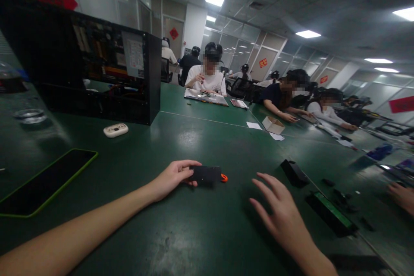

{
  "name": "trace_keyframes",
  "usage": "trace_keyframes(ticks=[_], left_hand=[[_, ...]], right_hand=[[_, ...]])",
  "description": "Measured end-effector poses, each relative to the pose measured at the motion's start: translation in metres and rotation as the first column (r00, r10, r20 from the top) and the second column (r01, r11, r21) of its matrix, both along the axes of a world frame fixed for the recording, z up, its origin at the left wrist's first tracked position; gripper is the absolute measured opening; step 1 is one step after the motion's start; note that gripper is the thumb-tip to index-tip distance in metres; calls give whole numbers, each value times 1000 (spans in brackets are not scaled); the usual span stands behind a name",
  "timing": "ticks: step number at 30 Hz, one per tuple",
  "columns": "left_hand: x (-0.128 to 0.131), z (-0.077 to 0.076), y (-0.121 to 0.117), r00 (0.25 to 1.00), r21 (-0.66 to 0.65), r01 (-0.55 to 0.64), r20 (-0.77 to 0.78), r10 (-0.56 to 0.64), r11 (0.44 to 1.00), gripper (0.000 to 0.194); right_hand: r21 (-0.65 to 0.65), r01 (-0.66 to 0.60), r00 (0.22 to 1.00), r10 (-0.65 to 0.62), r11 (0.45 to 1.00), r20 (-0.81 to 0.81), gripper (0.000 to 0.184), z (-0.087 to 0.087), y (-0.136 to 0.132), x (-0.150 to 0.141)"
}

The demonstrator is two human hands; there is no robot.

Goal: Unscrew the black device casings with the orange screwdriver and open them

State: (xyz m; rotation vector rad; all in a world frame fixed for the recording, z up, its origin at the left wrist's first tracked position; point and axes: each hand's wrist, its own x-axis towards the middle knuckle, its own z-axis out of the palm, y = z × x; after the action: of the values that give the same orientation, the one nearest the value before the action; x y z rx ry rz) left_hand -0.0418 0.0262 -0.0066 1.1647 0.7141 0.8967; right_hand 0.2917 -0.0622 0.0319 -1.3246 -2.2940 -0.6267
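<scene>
My left hand (pixel 179 174) has its fingers closed on one end of a flat black rectangular piece (pixel 205 174), low over the green table. A small orange piece (pixel 224 177) shows at the far end of it; whether the two are joined I cannot tell. To the right, my right hand (pixel 278 207) hovers with its fingers spread and nothing in them. Beyond that hand lie a black box-like part (pixel 294 173) and a dark housing with a green circuit board (pixel 333 213).
An opened black computer case (pixel 152 77) stands at the back left. Near it are a white earbud case (pixel 115 130), a green-edged phone (pixel 48 181) and a clear bottle (pixel 29 114). A small open box (pixel 273 125) sits farther back. Another person's hand (pixel 403 196) is at the right edge.
</scene>
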Motion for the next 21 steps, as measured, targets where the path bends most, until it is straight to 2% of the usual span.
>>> trace_keyframes(ticks=[3,5,8,10,13,15,17,18,20,21], left_hand=[[-1,1,-3,999,27,41,-35,-40,999,47],[-1,2,-5,998,57,63,-34,-61,996,48],[0,3,-8,997,98,76,-8,-76,992,44],[1,3,-8,996,102,93,-13,-92,990,46],[0,2,-7,994,97,106,-45,-102,990,52],[-1,3,-5,992,106,112,-66,-106,988,49],[-2,2,-5,989,119,128,-83,-119,985,46],[-2,2,-5,989,127,133,-89,-122,983,44],[-1,1,-5,987,139,140,-95,-127,980,40],[-1,0,-5,986,144,145,-100,-132,979,39]], right_hand=[[-86,-209,971,217,974,99,46,9,15,-79],[-145,-260,954,277,955,115,47,9,27,-116],[-209,-259,951,287,943,116,45,5,38,-143],[-215,-258,956,281,942,82,41,2,39,-138],[-209,-193,981,192,959,-27,38,4,33,-90],[-164,-59,995,46,985,-83,36,8,26,-33],[-98,148,981,-159,984,-112,40,11,18,35],[-66,253,959,-259,965,-116,45,11,13,69],[-20,458,880,-456,889,-132,54,9,4,128],[-62,505,851,-509,861,-128,55,6,0,152]])
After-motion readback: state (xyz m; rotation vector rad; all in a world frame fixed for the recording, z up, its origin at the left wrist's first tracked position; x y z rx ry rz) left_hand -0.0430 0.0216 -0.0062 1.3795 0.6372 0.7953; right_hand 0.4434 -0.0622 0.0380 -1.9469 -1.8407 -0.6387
